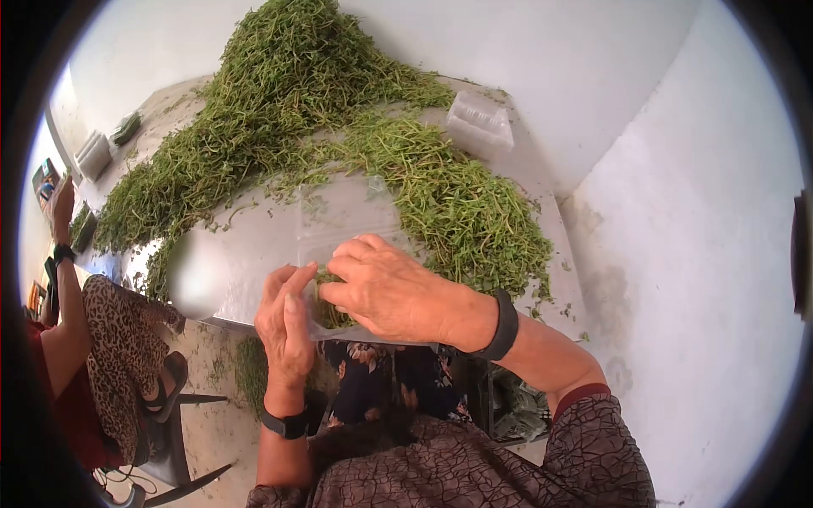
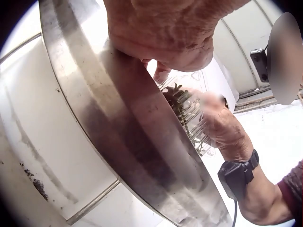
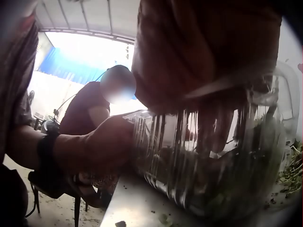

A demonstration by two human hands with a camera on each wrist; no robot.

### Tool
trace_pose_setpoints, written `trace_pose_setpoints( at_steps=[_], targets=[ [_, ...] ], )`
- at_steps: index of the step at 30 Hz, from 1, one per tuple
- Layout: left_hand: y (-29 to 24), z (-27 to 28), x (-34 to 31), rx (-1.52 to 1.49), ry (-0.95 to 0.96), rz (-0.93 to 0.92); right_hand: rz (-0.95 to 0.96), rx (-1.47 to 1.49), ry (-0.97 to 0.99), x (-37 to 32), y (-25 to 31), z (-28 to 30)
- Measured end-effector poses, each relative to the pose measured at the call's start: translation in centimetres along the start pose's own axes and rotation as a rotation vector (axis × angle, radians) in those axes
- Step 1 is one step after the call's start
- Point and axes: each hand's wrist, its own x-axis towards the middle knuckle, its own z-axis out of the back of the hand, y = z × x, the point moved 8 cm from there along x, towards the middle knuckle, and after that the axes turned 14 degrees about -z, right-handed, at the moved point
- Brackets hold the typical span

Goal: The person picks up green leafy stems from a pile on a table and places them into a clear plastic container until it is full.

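A clear plastic box (image 3: 165, 161) with green stems inside lies at the table's near edge, its transparent lid (image 1: 349, 207) folded back. My left hand (image 1: 288, 326) grips the box's left end, thumb along the side; in the right wrist view the left hand (image 3: 109, 144) holds that end. From above, my right hand (image 1: 394, 296) reaches into the box, fingers pointing down onto the stems (image 1: 332, 317); their tips are partly hidden. The left wrist view shows the ribbed box wall (image 2: 201, 135) between the left hand (image 2: 161, 33) and the right hand (image 2: 225, 125).
A large heap of green stems (image 1: 288, 93) covers the table's far part, with a lighter pile (image 1: 474, 212) on the right. Stacked empty boxes (image 1: 480, 125) stand at the back right. Another person's arm (image 1: 68, 317) and filled boxes (image 1: 82, 227) are at the left.
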Motion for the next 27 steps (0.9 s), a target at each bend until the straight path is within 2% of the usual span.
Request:
trace_pose_setpoints(
  at_steps=[4, 6, 8, 10, 12, 13, 15, 18, 27],
  targets=[
    [-0.2, 0.1, 0.1, 0.016, 0.017, -0.001, 0.029, 0.045, -0.07, -0.1, -0.5, 1.7],
    [0.0, 0.1, 0.0, 0.022, 0.013, 0.011, -0.023, 0.022, -0.119, -0.3, -2.1, 3.7],
    [0.1, 0.1, -0.1, 0.022, 0.014, 0.012, -0.093, -0.064, -0.235, -0.6, -4.2, 6.1],
    [0.2, 0.1, -0.1, 0.012, 0.008, 0.012, -0.235, -0.18, -0.251, -0.8, -7.2, 7.8],
    [0.1, 0.1, -0.1, 0.002, 0.002, 0.012, -0.225, -0.328, -0.397, -1.5, -9.0, 9.2],
    [0.1, 0.1, -0.1, 0.002, 0.005, 0.014, -0.222, -0.328, -0.394, -1.7, -9.9, 9.2],
    [0.1, 0.0, -0.1, 0.003, 0.007, 0.017, -0.493, -0.201, -0.442, -2.5, -13.9, 9.9],
    [0.1, 0.1, -0.1, 0.028, 0.009, 0.008, -0.599, -0.183, -0.401, -2.5, -17.3, 9.0],
    [0.0, 0.0, 0.0, 0.056, 0.033, 0.005, -0.675, -0.279, -0.354, -1.7, -20.2, 6.4]
  ],
)
